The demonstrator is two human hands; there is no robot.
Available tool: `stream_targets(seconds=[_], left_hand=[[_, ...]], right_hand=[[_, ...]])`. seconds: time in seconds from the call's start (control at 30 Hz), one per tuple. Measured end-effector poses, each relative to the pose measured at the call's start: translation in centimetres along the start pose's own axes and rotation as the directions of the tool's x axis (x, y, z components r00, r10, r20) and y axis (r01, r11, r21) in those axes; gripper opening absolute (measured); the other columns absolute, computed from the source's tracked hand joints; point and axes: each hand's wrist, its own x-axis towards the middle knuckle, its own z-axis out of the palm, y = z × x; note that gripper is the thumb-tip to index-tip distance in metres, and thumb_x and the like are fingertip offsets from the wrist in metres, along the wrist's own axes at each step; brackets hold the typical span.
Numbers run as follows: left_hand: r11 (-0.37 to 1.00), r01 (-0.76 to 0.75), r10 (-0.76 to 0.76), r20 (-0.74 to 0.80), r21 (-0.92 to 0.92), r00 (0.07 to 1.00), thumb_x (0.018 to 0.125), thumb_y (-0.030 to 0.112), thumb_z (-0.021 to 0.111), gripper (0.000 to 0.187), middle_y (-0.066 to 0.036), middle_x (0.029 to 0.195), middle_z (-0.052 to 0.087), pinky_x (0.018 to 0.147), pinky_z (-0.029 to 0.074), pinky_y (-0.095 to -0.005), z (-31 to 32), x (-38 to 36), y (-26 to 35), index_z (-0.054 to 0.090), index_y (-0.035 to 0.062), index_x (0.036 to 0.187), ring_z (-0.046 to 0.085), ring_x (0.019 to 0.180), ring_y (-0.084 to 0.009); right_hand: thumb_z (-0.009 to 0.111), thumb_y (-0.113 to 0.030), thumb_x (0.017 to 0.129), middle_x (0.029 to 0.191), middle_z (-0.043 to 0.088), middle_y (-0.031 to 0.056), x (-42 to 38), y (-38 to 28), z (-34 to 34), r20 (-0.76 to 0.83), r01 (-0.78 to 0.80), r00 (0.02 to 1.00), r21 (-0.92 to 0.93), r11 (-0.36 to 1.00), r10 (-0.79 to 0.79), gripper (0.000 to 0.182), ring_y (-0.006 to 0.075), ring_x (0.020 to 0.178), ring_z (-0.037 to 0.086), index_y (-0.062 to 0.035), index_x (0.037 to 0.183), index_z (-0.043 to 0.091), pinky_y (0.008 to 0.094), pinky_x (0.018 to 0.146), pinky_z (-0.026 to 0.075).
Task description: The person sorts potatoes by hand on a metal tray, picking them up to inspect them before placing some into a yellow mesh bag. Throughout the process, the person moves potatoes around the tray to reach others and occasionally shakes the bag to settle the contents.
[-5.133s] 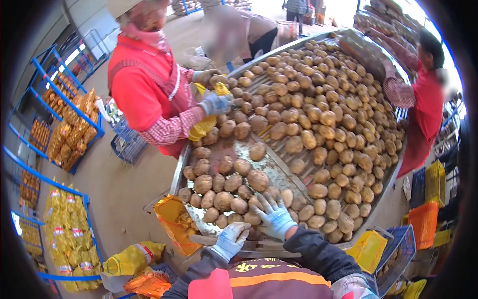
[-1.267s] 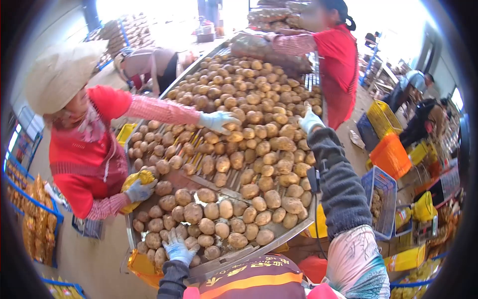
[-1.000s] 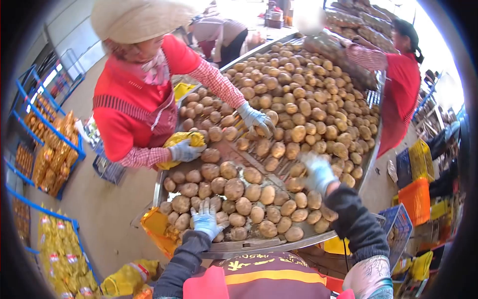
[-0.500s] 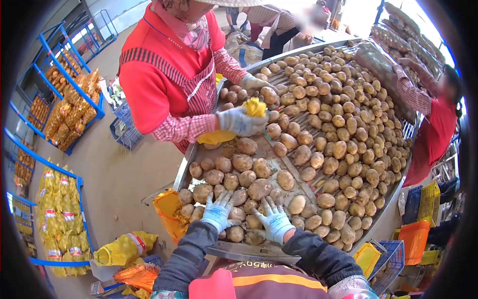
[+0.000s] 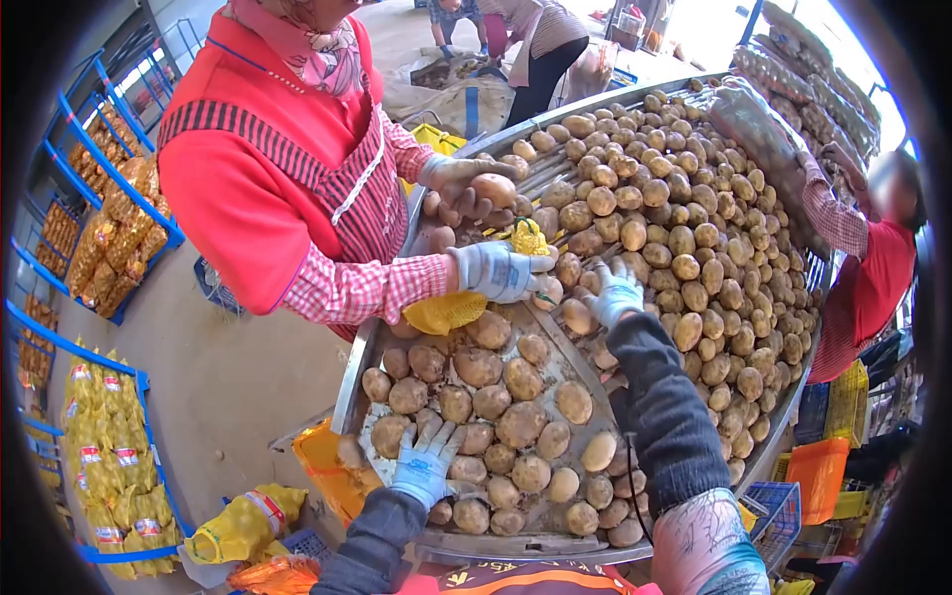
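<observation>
Potatoes (image 5: 521, 421) lie scattered over the metal sorting table (image 5: 446, 347) in front of me. My left hand (image 5: 424, 466), in a pale blue-and-white glove, rests with spread fingers on potatoes near the table's left front edge. Stretched further out, my right hand (image 5: 617, 296), gloved alike, lies over potatoes at the edge of the larger heap (image 5: 694, 238). Its fingers are apart, touching a potato (image 5: 578, 316) or lying just beside it. Close by, a co-worker's gloved hand (image 5: 501, 271) holds yellow netting (image 5: 529, 238); the co-worker's other hand (image 5: 461, 178) is at a large potato (image 5: 493, 189).
Across the table to the right, another person in red (image 5: 873, 278) handles a filled net sack (image 5: 754, 124). Yellow sacks (image 5: 114, 446) stand in a blue rack at left. An orange bag (image 5: 327, 466) hangs at the left table edge; crates (image 5: 778, 511) stand at right.
My right hand has moved forward and right from the near potatoes to the heap. My left hand has shifted slightly down and remains on potatoes. The near potatoes are more spread out.
</observation>
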Motion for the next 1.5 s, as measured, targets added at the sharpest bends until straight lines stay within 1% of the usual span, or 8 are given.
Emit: stream_targets(seconds=[0.53, 0.67, 0.77, 1.0, 1.1, 1.27, 1.4, 1.5], left_hand=[[0.997, 0.021, -0.013, -0.096, 0.081, 0.995, 0.061, 0.071, 0.064, 0.103, -0.012, 0.143, 0.035, 0.110, 0.010, -0.0572, 1.6, 0.1, 0.5, 0.038, 0.0093, 0.140, 0.027, 0.135, -0.0338], [0.989, -0.090, 0.061, -0.228, -0.117, 0.972, 0.066, 0.066, 0.064, 0.095, -0.013, 0.141, 0.035, 0.110, 0.010, -0.0572, 1.2, -0.1, 4.2, 0.040, 0.0093, 0.138, 0.025, 0.135, -0.0335], [0.987, -0.095, 0.062, -0.238, -0.133, 0.969, 0.067, 0.064, 0.066, 0.090, -0.016, 0.139, 0.035, 0.109, 0.014, -0.0560, 1.5, -0.1, 7.9, 0.043, 0.0119, 0.137, 0.028, 0.131, -0.0368], [0.981, -0.036, -0.012, -0.242, -0.193, 0.970, 0.074, 0.054, 0.067, 0.070, -0.019, 0.137, 0.036, 0.107, 0.019, -0.0552, 1.7, 1.8, 7.9, 0.052, 0.0117, 0.127, 0.032, 0.127, -0.0406], [0.939, -0.094, -0.017, -0.317, -0.332, 0.948, 0.074, 0.048, 0.069, 0.067, -0.020, 0.133, 0.041, 0.106, 0.025, -0.0537, 1.1, 2.0, 7.7, 0.053, 0.0087, 0.126, 0.035, 0.124, -0.0419], [-0.056, -0.065, -0.365, -0.040, -0.996, 0.930, 0.088, 0.031, 0.066, 0.059, -0.012, 0.123, 0.051, 0.090, 0.047, -0.0337, -0.1, 4.7, 8.9, 0.042, 0.0053, 0.135, 0.053, 0.106, -0.0208], [-0.450, -0.202, -0.417, 0.005, -0.870, 0.909, 0.089, 0.048, 0.058, 0.072, -0.012, 0.137, 0.038, 0.084, 0.051, -0.0349, -3.5, 7.5, 9.4, 0.028, 0.0129, 0.144, 0.053, 0.107, -0.0290], [-0.718, 0.143, -0.108, 0.312, -0.681, 0.944, 0.089, 0.048, 0.057, 0.065, -0.008, 0.125, 0.050, 0.083, 0.053, -0.0410, -5.4, 8.9, 7.9, 0.033, 0.0159, 0.140, 0.055, 0.106, -0.0246]], right_hand=[[0.070, -0.026, 0.073, 0.141, 0.032, 0.0270, -21.4, 2.0, 5.8, -0.017, 0.359, 0.927, 0.328, 0.874, -0.374, 0.052, 0.0426, 0.098, 0.058, -0.0180, 0.123, 0.056, 0.0431, 0.087, 0.050], [0.068, -0.011, 0.070, 0.079, 0.061, 0.0129, -18.1, 6.2, 2.2, -0.440, 0.552, 0.805, 0.306, 0.776, -0.399, 0.018, 0.0360, 0.076, 0.060, -0.0101, 0.087, 0.062, 0.0411, 0.065, 0.050], [0.064, -0.022, 0.077, 0.132, 0.043, 0.0244, -13.6, 8.0, 1.1, -0.480, 0.139, 0.870, 0.021, 0.990, -0.112, 0.046, 0.0401, 0.120, 0.044, -0.0118, 0.121, 0.055, 0.0475, 0.101, 0.034], [0.066, -0.028, 0.076, 0.115, 0.058, 0.0161, -13.7, 4.5, 4.5, -0.021, 0.331, 0.939, 0.324, 0.886, -0.343, 0.036, 0.0345, 0.111, 0.052, -0.0173, 0.111, 0.064, 0.0454, 0.094, 0.040], [0.069, -0.022, 0.074, 0.112, 0.057, 0.0160, -9.3, 1.7, 4.1, -0.370, 0.345, 0.903, 0.325, 0.881, -0.217, 0.041, 0.0363, 0.109, 0.052, -0.0124, 0.112, 0.060, 0.0450, 0.093, 0.042], [0.070, -0.016, 0.070, 0.124, 0.048, 0.0188, -4.3, -1.5, 5.5, -0.110, 0.222, 0.975, 0.423, 0.879, -0.193, 0.057, 0.0405, 0.111, 0.049, -0.0138, 0.123, 0.052, 0.0435, 0.095, 0.043], [0.069, -0.024, 0.078, 0.115, 0.055, 0.0169, -8.6, -0.9, 3.2, -0.197, 0.364, 0.898, 0.835, 0.412, -0.393, 0.052, 0.0353, 0.107, 0.054, -0.0126, 0.126, 0.052, 0.0425, 0.094, 0.044], [0.072, -0.023, 0.073, 0.099, 0.064, 0.0153, -6.4, 4.5, -0.6, -0.471, 0.599, 0.782, 0.391, 0.698, -0.408, 0.038, 0.0320, 0.093, 0.061, -0.0089, 0.107, 0.064, 0.0414, 0.085, 0.048]])
